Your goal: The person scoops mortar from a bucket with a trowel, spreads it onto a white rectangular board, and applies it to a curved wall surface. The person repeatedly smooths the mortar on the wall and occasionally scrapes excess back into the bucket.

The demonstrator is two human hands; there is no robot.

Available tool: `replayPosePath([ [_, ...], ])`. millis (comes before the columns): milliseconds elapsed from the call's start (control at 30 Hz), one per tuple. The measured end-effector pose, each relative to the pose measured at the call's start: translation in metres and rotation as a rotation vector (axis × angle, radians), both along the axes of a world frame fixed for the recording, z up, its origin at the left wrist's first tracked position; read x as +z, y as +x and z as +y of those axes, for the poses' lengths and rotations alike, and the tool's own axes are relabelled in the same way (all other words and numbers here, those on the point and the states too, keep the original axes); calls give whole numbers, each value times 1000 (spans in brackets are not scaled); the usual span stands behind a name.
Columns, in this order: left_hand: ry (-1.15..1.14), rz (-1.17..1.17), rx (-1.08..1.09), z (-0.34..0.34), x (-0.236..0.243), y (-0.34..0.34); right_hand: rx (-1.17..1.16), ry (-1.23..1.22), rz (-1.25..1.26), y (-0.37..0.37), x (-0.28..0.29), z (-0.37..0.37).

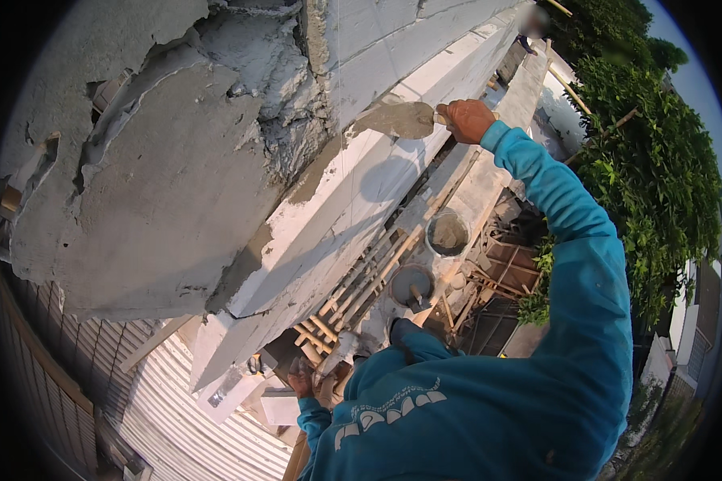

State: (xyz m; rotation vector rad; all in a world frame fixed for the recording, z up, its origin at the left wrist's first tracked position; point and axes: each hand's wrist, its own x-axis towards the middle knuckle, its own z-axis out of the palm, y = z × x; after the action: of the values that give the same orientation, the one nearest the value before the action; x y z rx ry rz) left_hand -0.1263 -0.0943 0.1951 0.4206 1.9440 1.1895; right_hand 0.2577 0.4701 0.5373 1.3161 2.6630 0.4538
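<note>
Much rough grey plaster point(136, 184) already laid at left; white moulding point(337, 216) partly coated, mostly bare. Left hand point(301, 377) seen low by scaffold, grip cannot be told. Loaded trowel point(397, 120) grasped by right hand point(467, 120), pressed against moulding. Two mortar buckets point(448, 234) kept below.

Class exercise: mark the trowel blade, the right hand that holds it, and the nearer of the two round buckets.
Trowel point(397, 120), head view: middle of the mortar-laden blade.
Right hand point(467, 120), head view: back of the hand gripping the handle.
Nearer bucket point(411, 286), head view: grey mortar inside its rim.
</note>
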Motion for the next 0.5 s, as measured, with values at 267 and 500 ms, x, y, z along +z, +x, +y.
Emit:
replayPosePath([
  [267, 8, -55, 9, 9, -18, -18, -194, 221, 12, 14, 22, -11],
  [500, 14, -44, 19, -4, -6, -15, -403, 171, 423, 40, 5, -147],
])
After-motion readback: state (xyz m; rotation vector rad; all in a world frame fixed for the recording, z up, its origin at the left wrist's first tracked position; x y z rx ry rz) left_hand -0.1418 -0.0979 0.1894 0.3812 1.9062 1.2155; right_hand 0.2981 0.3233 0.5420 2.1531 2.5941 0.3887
